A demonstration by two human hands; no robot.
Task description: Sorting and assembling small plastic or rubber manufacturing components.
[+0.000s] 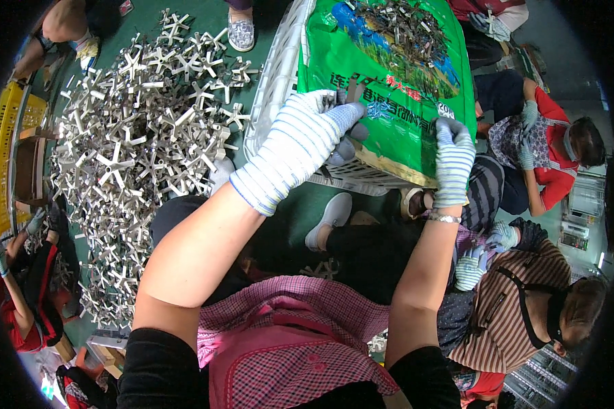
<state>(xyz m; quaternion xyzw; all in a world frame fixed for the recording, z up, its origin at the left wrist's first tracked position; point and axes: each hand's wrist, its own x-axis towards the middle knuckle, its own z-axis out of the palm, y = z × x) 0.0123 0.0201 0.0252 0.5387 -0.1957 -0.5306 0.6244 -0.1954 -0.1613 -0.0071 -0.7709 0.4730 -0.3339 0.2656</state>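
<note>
My left hand point(305, 140), in a striped glove with grey fingertips, is closed on a small dark flat piece point(353, 91) that sticks up past the fingers. Its exact kind is hard to make out. My right hand point(453, 158), gloved alike, has its fingers pressed together at the right edge of a green printed bag point(396, 146); whatever they pinch is hidden. The bag lies flat over a white plastic basket point(269, 88). A heap of small dark slender pieces point(406, 31) rests on its far part. Below my left fingers is a blue tangle point(382, 110) on the bag.
A large heap of white star-shaped parts point(143, 143) covers the green floor at the left. Beyond it stands a yellow crate point(7, 160). Several seated people in gloves work close by, one in stripes point(508, 307) near my right arm. A grey shoe point(331, 217) is under the basket's near side.
</note>
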